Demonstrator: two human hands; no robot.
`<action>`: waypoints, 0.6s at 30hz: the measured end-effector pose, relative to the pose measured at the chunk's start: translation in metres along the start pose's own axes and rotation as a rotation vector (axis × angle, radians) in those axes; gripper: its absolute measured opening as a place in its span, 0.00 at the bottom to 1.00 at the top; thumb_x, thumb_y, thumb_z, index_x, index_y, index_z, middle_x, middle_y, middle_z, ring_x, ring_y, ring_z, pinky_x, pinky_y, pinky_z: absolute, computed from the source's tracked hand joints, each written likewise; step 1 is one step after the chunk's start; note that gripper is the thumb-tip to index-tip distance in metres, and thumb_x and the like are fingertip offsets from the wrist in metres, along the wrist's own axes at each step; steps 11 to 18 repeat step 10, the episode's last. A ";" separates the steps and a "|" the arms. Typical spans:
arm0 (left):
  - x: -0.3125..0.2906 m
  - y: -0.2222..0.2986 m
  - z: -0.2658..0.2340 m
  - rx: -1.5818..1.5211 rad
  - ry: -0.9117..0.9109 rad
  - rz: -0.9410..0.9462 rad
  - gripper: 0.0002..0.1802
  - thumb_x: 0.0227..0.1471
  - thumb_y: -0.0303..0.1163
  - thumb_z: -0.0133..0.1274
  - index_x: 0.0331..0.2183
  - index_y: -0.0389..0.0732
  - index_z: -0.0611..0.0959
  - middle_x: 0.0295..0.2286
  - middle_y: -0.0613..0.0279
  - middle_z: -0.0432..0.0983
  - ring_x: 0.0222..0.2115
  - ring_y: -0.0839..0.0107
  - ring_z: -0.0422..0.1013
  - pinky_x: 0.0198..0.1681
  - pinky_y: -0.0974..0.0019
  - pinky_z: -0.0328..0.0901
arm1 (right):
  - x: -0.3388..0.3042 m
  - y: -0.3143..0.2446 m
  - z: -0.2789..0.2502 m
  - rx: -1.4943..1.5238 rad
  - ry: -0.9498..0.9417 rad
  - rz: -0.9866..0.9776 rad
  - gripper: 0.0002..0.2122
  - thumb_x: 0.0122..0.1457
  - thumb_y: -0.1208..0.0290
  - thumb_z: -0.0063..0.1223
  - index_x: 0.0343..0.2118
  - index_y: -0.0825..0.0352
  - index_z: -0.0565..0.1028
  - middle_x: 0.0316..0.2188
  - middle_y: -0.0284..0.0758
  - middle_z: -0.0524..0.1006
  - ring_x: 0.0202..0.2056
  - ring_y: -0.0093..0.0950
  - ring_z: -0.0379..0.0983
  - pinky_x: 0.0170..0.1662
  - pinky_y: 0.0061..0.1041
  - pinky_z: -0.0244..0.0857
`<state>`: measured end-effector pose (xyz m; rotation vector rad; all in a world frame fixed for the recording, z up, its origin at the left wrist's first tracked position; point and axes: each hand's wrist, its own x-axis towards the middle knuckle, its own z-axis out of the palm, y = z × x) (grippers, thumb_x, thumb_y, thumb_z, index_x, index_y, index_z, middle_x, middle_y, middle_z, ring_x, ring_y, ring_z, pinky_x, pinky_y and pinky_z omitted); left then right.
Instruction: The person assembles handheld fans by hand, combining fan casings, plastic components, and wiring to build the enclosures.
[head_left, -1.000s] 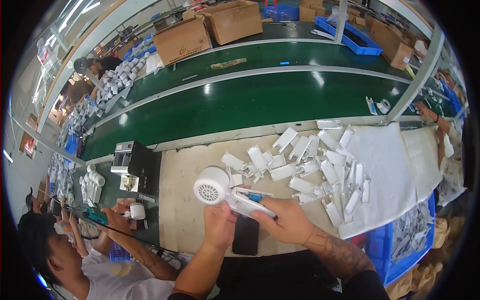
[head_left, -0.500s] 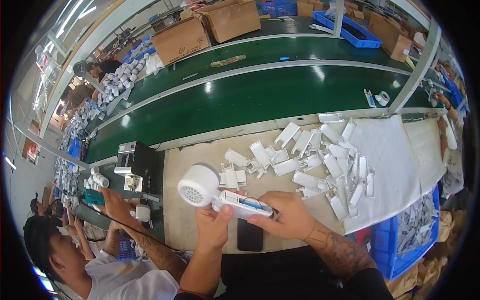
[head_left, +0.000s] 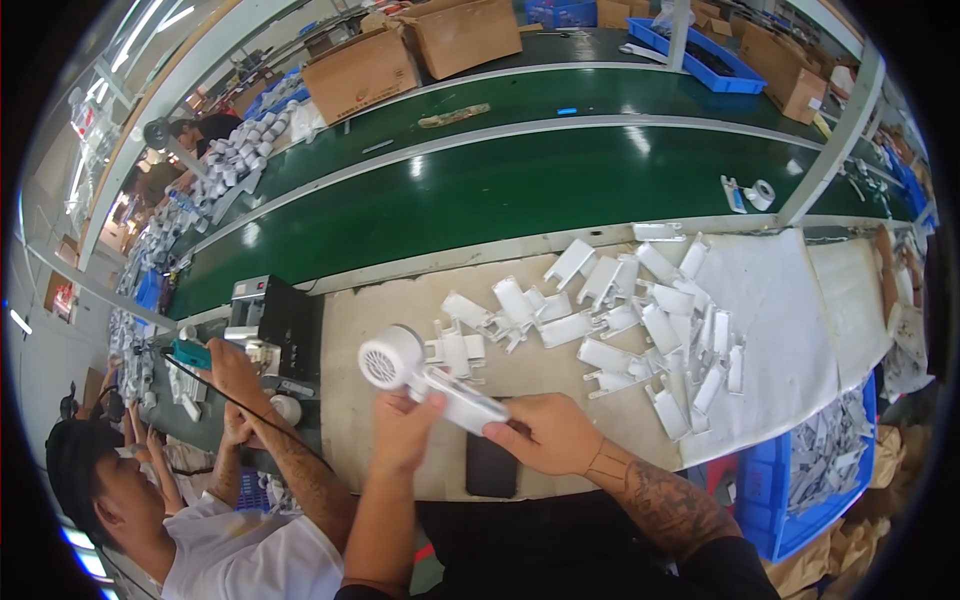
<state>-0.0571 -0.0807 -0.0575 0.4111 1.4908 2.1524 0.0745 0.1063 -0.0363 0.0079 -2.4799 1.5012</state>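
A white hair dryer [head_left: 455, 398] with a round, grilled head is held over the bench, head to the upper left and handle sloping down to the right. My left hand [head_left: 402, 428] is closed around the handle just below the head. At the handle's lower end my right hand [head_left: 545, 432] pinches it between thumb and fingers. The inside of the handle does not show clearly now. Beyond my hands, several loose white handle covers [head_left: 567, 330] lie in a spread pile on the paper-covered bench [head_left: 380, 300]. A flat black phone-like slab [head_left: 490, 465] lies below the dryer.
A black machine [head_left: 268, 318] stands left of the paper. At my left a co-worker [head_left: 235, 540] holds a green corded tool [head_left: 190, 353]. A green conveyor [head_left: 450, 195] runs behind the bench. A blue bin [head_left: 765, 490] of grey-white parts stands at the right.
The dryer has turned, so its handle slopes more steeply and its open side with the blue part no longer shows. My hands have shifted slightly left. The co-worker's tool has risen.
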 end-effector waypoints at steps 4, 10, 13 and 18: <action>0.031 0.029 -0.051 1.001 0.180 -0.139 0.15 0.46 0.30 0.66 0.36 0.33 0.84 0.25 0.58 0.81 0.26 0.70 0.77 0.32 0.68 0.70 | -0.017 0.029 -0.019 -0.186 0.023 0.041 0.14 0.59 0.57 0.58 0.24 0.62 0.75 0.20 0.31 0.77 0.22 0.34 0.74 0.29 0.33 0.65; 0.031 0.030 -0.089 1.506 0.466 0.293 0.21 0.41 0.35 0.68 0.37 0.35 0.83 0.26 0.51 0.79 0.27 0.57 0.75 0.35 0.57 0.68 | -0.038 0.064 -0.064 -0.513 0.347 -0.123 0.09 0.53 0.66 0.63 0.23 0.62 0.75 0.19 0.31 0.77 0.24 0.35 0.74 0.33 0.35 0.64; 0.031 0.030 -0.089 1.506 0.466 0.293 0.21 0.41 0.35 0.68 0.37 0.35 0.83 0.26 0.51 0.79 0.27 0.57 0.75 0.35 0.57 0.68 | -0.038 0.064 -0.064 -0.513 0.347 -0.123 0.09 0.53 0.66 0.63 0.23 0.62 0.75 0.19 0.31 0.77 0.24 0.35 0.74 0.33 0.35 0.64; 0.031 0.030 -0.089 1.506 0.466 0.293 0.21 0.41 0.35 0.68 0.37 0.35 0.83 0.26 0.51 0.79 0.27 0.57 0.75 0.35 0.57 0.68 | -0.038 0.064 -0.064 -0.513 0.347 -0.123 0.09 0.53 0.66 0.63 0.23 0.62 0.75 0.19 0.31 0.77 0.24 0.35 0.74 0.33 0.35 0.64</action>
